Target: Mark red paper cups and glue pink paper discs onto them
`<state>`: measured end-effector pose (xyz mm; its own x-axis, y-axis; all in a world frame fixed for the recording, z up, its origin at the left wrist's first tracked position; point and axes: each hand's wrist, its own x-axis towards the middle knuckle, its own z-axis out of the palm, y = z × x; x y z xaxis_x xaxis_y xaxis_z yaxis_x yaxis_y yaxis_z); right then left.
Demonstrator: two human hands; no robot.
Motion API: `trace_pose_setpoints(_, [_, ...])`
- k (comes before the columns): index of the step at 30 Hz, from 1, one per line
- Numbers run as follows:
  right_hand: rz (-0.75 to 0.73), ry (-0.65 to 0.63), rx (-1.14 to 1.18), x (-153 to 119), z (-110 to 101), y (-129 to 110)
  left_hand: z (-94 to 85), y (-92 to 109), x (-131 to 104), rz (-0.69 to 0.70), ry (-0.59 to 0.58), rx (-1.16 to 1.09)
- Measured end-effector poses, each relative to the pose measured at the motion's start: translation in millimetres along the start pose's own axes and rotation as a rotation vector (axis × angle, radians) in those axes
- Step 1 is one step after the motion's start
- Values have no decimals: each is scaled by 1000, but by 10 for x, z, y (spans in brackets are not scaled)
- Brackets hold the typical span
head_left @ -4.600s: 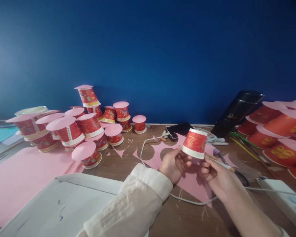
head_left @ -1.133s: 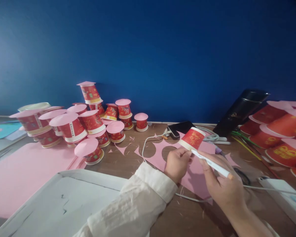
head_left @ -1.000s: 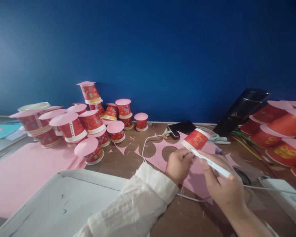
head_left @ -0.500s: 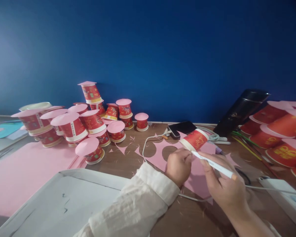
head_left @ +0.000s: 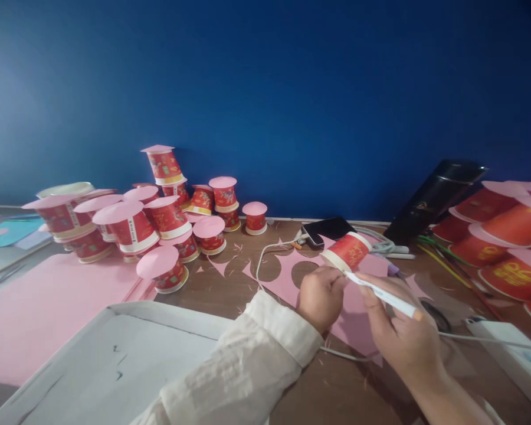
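A red paper cup (head_left: 347, 251) with gold print leans to the right, its wide white rim toward me. My left hand (head_left: 321, 298), fingers curled closed, is at that rim and appears to grip it; the fingertips are hidden behind the knuckles. My right hand (head_left: 409, 339) is wrapped round a white pen (head_left: 392, 302) with an orange end. The pen's tip meets the lower edge of the cup's rim, close to my left thumb. Beneath both hands lies a pink paper sheet (head_left: 287, 273) with round holes cut in it.
Several red cups (head_left: 130, 230) topped with pink discs are stacked at left, more cups (head_left: 511, 274) at right. A phone (head_left: 330, 229), white cable (head_left: 257, 265), black bottle (head_left: 433, 198) and white device (head_left: 508, 354) surround the sheet. A white board (head_left: 128, 360) lies front left, beside pink paper (head_left: 39, 313).
Both hands, the cup and the pen stay almost where they were. The whole view has shifted very slightly.
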<state>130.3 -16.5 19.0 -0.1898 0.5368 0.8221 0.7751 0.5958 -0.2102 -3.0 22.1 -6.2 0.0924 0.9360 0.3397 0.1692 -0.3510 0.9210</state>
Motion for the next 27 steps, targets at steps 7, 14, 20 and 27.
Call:
trace_pose_setpoints(7, [44, 211, -100, 7, -37, -5, 26, -9, 93, -610, -14, -742])
trace_pose_setpoints(14, [129, 86, -65, -7, -34, -21, 31, -17, 120, -597, 78, -1051])
trace_pose_setpoints(20, [87, 12, -72, -33, 23, 21, 36, -36, 108, -552, 55, -1070])
trace_pose_setpoints(27, [93, 9, -110, -28, 8, 52, 35, -37, 102, -571, 62, -1048])
